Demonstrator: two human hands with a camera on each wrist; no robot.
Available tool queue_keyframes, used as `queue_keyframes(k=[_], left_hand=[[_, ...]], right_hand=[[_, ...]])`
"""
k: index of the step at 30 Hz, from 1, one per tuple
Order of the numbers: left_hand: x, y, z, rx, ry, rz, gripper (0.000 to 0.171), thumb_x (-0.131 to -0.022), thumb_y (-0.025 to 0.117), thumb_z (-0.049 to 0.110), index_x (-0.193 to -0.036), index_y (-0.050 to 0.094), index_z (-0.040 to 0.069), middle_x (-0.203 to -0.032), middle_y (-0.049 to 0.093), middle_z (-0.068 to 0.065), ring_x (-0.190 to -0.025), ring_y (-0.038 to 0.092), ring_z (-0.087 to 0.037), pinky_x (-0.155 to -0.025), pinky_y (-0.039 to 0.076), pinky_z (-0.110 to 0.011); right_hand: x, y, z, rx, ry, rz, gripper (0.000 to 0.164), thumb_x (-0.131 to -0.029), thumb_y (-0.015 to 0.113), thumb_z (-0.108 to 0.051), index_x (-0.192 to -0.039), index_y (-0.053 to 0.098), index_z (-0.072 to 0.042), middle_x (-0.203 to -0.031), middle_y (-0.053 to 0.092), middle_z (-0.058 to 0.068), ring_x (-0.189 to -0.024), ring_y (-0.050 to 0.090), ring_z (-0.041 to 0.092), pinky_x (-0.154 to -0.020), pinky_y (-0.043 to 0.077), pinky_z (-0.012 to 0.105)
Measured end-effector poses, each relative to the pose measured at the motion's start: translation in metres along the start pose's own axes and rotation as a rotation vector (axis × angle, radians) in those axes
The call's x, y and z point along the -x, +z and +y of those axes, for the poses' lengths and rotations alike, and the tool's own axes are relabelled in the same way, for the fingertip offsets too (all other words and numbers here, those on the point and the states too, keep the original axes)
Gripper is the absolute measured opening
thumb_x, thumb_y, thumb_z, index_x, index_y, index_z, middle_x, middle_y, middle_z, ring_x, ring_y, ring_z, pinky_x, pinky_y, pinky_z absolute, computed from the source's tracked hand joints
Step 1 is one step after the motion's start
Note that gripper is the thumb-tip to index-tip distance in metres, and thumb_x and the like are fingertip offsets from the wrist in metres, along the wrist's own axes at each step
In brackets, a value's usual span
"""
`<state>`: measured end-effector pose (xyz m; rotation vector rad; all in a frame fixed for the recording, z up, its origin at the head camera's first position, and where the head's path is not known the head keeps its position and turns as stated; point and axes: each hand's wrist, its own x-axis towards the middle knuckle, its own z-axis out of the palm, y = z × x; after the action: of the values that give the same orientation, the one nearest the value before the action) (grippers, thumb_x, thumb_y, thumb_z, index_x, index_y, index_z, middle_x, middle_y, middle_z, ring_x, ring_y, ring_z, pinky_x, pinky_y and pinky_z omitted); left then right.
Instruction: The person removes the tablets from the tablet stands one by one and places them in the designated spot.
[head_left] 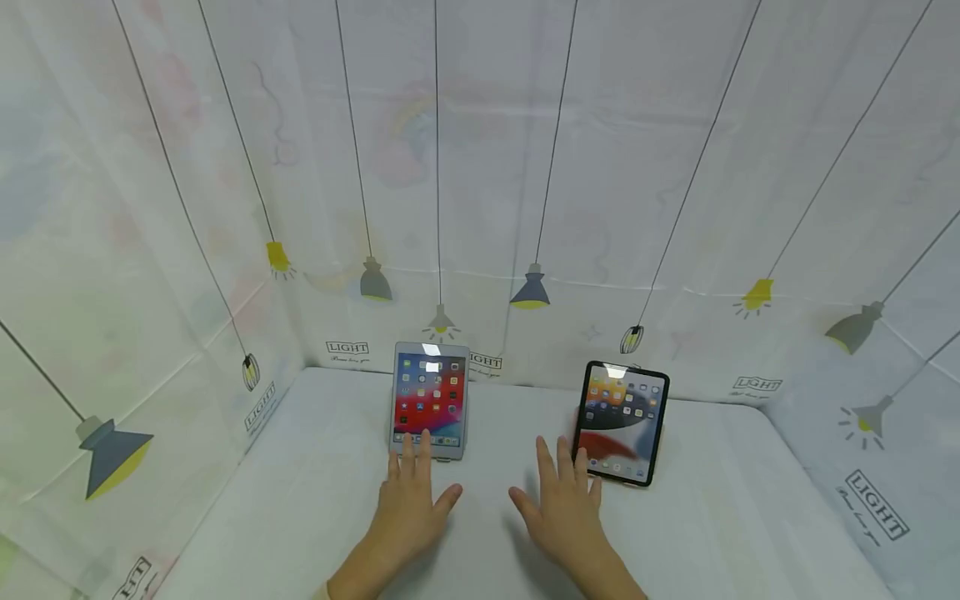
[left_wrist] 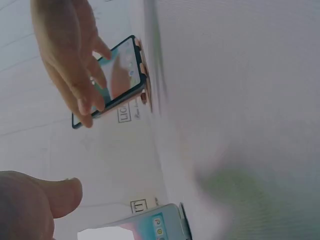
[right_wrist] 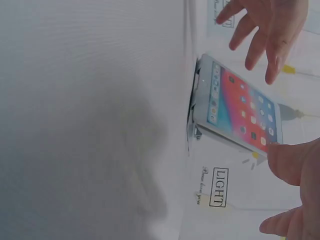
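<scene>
Two tablets lean upright on stands on a white-covered table, screens lit with app icons. The white-framed tablet (head_left: 430, 400) stands at the left; the black-framed tablet (head_left: 621, 423) is at the right. My left hand (head_left: 411, 510) hovers with fingers spread in front of the white tablet, its fingertips overlapping the lower screen in the head view. My right hand (head_left: 566, 515), also spread and holding nothing, is before the lower left corner of the black tablet. In the left wrist view, part of a pinkish stand (left_wrist: 144, 75) shows under the black tablet.
The white tabletop (head_left: 480, 550) spreads around both hands. Behind and beside it hangs a pale cloth (head_left: 480, 192) printed with hanging lamps and the word LIGHT. The cloth meets the table's back edge just behind the tablets.
</scene>
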<state>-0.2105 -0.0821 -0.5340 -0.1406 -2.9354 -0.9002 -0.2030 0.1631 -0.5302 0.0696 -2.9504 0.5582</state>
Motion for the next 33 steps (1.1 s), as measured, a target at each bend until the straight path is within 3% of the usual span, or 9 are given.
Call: queue_keyframes(k=[8, 12, 17, 22, 33], left_hand=[[-0.006, -0.009, -0.005, 0.129, -0.043, -0.019, 0.1, -0.097, 0.079, 0.041, -0.173, 0.02, 0.018, -0.178, 0.025, -0.02, -0.159, 0.032, -0.054, -0.112, 0.044, -0.075], [-0.01, -0.015, -0.007, 0.215, -0.08, 0.019, 0.088, -0.097, 0.08, 0.032, -0.169, 0.032, 0.016, -0.173, 0.04, -0.016, -0.156, 0.043, -0.046, -0.115, 0.045, -0.071], [-0.012, -0.024, -0.009, 0.34, -0.139, 0.091, 0.071, -0.099, 0.077, 0.024, -0.162, 0.045, 0.014, -0.162, 0.056, -0.016, -0.147, 0.055, -0.044, -0.111, 0.052, -0.068], [-0.014, -0.03, -0.015, 0.454, -0.17, 0.113, 0.065, -0.101, 0.074, 0.019, -0.16, 0.047, 0.012, -0.161, 0.056, -0.015, -0.144, 0.059, -0.041, -0.109, 0.056, -0.06], [-0.025, -0.047, -0.031, 0.576, -0.222, 0.122, 0.06, -0.101, 0.071, 0.011, -0.156, 0.05, 0.005, -0.154, 0.062, -0.021, -0.14, 0.062, -0.043, -0.109, 0.057, -0.057]], right_hand=[[-0.014, -0.003, -0.005, -0.229, -0.046, 0.015, 0.08, -0.102, 0.071, -0.042, -0.165, 0.038, -0.005, -0.169, 0.038, 0.03, -0.155, 0.036, 0.057, -0.122, 0.036, 0.075], [-0.021, -0.005, -0.008, -0.357, 0.025, -0.015, 0.075, -0.104, 0.07, -0.04, -0.165, 0.04, -0.009, -0.169, 0.042, 0.024, -0.156, 0.04, 0.048, -0.125, 0.037, 0.069], [-0.027, -0.004, -0.009, -0.512, 0.101, -0.035, 0.07, -0.104, 0.07, -0.041, -0.164, 0.043, -0.016, -0.168, 0.048, 0.016, -0.154, 0.046, 0.045, -0.121, 0.042, 0.07], [-0.033, 0.001, -0.008, -0.666, 0.109, -0.045, 0.068, -0.103, 0.072, -0.036, -0.163, 0.045, -0.021, -0.168, 0.049, 0.013, -0.154, 0.048, 0.043, -0.12, 0.045, 0.069], [-0.048, 0.006, -0.013, -0.951, 0.048, -0.094, 0.07, -0.102, 0.074, -0.018, -0.164, 0.043, -0.021, -0.166, 0.051, 0.015, -0.151, 0.051, 0.044, -0.116, 0.053, 0.056]])
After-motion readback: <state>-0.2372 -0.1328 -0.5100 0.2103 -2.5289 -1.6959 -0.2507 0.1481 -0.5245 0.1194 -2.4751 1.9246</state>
